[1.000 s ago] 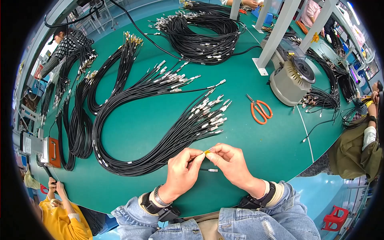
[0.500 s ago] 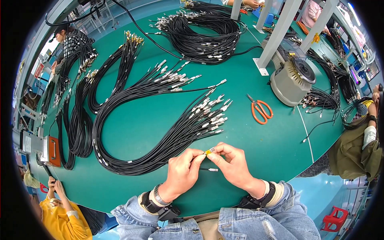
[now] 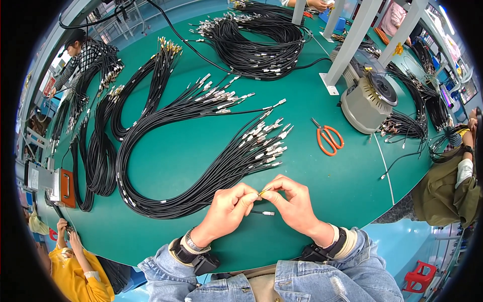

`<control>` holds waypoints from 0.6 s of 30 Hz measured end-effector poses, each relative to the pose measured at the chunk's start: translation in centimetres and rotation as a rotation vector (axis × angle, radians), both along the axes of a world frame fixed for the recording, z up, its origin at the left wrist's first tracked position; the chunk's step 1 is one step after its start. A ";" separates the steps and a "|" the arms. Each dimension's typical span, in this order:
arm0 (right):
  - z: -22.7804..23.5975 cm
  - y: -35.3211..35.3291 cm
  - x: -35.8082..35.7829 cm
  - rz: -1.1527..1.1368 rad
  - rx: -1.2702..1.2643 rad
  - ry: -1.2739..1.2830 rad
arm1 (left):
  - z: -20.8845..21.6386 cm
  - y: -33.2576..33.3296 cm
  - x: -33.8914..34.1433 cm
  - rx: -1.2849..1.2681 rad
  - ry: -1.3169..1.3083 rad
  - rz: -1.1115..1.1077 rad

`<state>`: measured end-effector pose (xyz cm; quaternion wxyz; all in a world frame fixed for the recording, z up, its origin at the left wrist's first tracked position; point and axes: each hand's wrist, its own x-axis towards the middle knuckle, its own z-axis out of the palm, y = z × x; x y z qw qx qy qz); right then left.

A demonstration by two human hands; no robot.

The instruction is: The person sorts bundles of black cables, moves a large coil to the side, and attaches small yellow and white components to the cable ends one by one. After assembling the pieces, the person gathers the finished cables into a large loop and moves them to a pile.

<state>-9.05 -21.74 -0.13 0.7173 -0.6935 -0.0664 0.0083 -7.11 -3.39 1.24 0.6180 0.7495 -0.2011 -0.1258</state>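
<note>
My left hand point(image 3: 227, 210) and my right hand point(image 3: 294, 209) meet above the near part of the table, each pinching a small cable connector with yellow on it point(image 3: 264, 191). Only a thin yellow edge shows between the fingertips; its cable is hidden by my hands. Below the left fingers, a black cable end with a silver connector point(image 3: 268, 213) lies close to the table. Just beyond my hands spreads a thick bundle of black cables point(image 3: 166, 207), bent in a wide U, its silver-and-white connectors point(image 3: 266, 143) fanned out.
Orange-handled snips point(image 3: 329, 140) lie right of the bundle. A grey-beige round machine point(image 3: 366, 103) stands by a metal post point(image 3: 352, 45). More cable bundles point(image 3: 271, 55) cover the far and left parts of the green table point(image 3: 312, 186). Co-workers sit around it, one in yellow point(image 3: 83, 274).
The yellow connector has turned between my fingertips, so that less of it shows. My left wrist has shifted slightly left; the cables and snips lie as before.
</note>
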 end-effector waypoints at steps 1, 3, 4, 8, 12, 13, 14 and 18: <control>0.0 -0.2 0.0 0.026 -0.032 -0.015 | 0.0 0.0 0.0 -0.028 0.058 -0.013; 0.0 -0.5 0.0 0.052 -0.065 -0.031 | 0.1 0.1 0.2 -0.051 0.116 -0.018; 0.1 -0.7 0.1 0.077 -0.053 0.004 | 0.1 0.2 0.3 -0.073 0.174 -0.022; 0.4 -0.5 0.4 0.099 0.026 0.061 | -0.1 0.3 0.4 -0.124 0.254 -0.027; 0.6 -0.5 0.5 0.068 0.129 0.041 | -0.5 0.3 0.3 -0.093 0.202 -0.045; 0.5 -0.8 0.5 0.094 0.124 0.048 | -0.6 0.2 0.3 -0.071 0.172 -0.057; 0.4 -1.0 0.5 0.120 0.118 0.054 | -0.5 0.0 0.3 -0.072 0.171 -0.060; -0.2 -1.3 0.6 0.150 0.078 -0.028 | 0.2 -0.7 0.1 -0.062 0.147 -0.033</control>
